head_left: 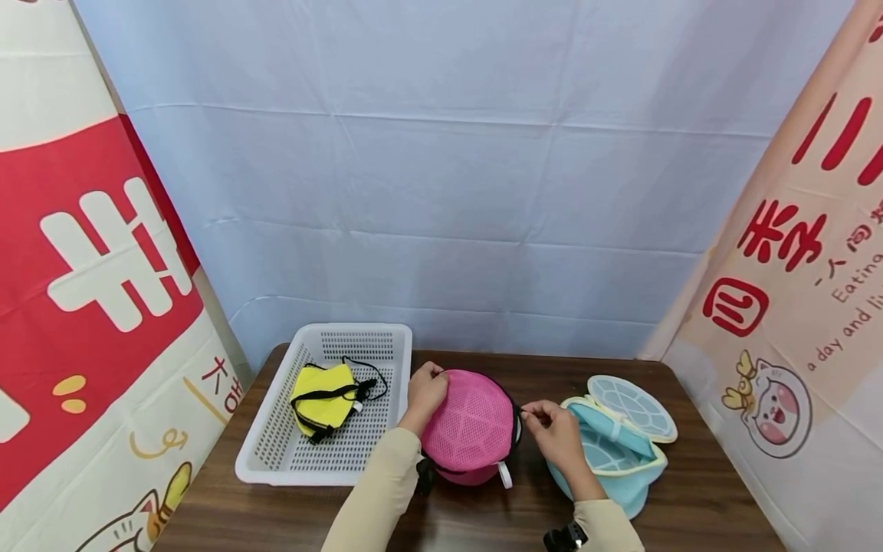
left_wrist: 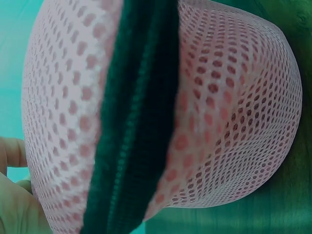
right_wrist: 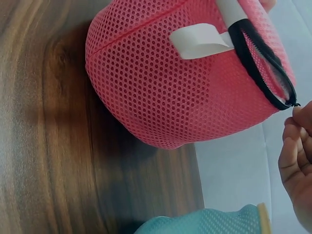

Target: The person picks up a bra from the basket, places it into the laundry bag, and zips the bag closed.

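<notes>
A pink mesh laundry bag (head_left: 472,422), rounded and trimmed with a black zipper, stands on the table between the hands. My left hand (head_left: 426,395) grips the upper left side of its lid; in the left wrist view part of that hand shows behind the mesh (left_wrist: 63,97). On the right side, my right hand (head_left: 555,433) pinches the zipper pull between thumb and finger. The zipper (right_wrist: 265,66) is partly undone near that pull in the right wrist view. A white loop tag (right_wrist: 200,41) sticks out beside the zipper.
To the left stands a white plastic basket (head_left: 269,452) with a yellow folded item (head_left: 324,399) with black straps and cord inside. A light blue mesh bag (head_left: 621,445) lies with its lid open at right. Fabric curtains (head_left: 441,192) hang behind the wooden table (head_left: 214,514).
</notes>
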Tool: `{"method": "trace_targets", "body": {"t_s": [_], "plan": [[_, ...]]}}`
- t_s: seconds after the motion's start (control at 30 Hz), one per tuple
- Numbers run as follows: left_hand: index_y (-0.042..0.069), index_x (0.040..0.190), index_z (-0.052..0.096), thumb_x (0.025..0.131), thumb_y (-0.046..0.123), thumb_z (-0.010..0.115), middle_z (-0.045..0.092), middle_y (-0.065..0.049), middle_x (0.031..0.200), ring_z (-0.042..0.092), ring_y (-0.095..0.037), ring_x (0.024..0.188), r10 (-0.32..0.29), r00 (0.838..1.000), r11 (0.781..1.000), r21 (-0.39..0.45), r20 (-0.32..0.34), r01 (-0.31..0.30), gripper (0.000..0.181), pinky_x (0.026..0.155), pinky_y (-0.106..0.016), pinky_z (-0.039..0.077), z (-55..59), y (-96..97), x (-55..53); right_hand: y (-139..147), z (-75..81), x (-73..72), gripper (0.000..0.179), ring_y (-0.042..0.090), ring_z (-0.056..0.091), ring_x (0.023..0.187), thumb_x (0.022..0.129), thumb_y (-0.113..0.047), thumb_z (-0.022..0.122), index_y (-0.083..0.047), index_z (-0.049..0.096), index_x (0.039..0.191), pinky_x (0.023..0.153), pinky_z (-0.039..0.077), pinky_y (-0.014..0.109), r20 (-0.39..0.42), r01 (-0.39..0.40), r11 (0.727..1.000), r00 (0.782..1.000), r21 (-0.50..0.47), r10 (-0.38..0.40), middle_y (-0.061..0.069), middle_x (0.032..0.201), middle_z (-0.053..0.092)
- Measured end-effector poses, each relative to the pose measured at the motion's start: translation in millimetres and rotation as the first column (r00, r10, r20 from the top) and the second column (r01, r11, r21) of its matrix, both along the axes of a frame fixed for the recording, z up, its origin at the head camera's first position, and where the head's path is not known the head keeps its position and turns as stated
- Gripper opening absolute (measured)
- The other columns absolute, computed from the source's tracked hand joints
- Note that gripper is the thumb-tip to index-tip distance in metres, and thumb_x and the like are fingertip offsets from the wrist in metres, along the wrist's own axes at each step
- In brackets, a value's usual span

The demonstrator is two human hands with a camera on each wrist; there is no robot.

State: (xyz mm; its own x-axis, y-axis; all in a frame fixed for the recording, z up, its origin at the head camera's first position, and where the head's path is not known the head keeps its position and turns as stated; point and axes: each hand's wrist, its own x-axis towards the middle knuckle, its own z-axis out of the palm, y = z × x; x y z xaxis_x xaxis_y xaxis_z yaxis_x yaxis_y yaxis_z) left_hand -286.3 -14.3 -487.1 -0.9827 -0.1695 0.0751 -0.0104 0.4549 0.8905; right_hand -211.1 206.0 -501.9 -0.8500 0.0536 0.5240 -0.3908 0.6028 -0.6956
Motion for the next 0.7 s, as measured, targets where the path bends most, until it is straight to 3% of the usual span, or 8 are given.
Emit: {"method": "trace_targets", "body": {"t_s": [0.27,0.7], "plan": [[0.008,0.084,0.058,0.086,0.014,0.051,0.055,-0.006,0.078,0.050,-0.023,0.074,0.010,0.999,0.998,0.063,0.048,-0.013,0.009,0.067,-0.038,0.041,-0.4,-0.5,2.9,-0.1,-2.6,-2.2,0.010,0.007,0.050,0.058,0.077,0.007,0.069,-0.002,0.068,0.080,0.050,0.043,0.025,-0.023,0.003,1.000,1.000,0.013,-0.003,-0.001,0.070,0.061],[0.006,0.085,0.054,0.087,0.011,0.048,0.054,-0.010,0.081,0.050,-0.027,0.077,0.138,0.988,0.977,0.155,0.063,-0.146,0.008,0.070,-0.041,0.040,-2.3,-4.0,2.7,-1.7,-3.1,0.2,0.013,0.005,0.050,0.058,0.072,0.008,0.072,-0.003,0.068,0.077,0.051,0.043,0.024,-0.060,-0.016,1.000,0.998,0.026,0.018,-0.005,0.068,0.060]]}}
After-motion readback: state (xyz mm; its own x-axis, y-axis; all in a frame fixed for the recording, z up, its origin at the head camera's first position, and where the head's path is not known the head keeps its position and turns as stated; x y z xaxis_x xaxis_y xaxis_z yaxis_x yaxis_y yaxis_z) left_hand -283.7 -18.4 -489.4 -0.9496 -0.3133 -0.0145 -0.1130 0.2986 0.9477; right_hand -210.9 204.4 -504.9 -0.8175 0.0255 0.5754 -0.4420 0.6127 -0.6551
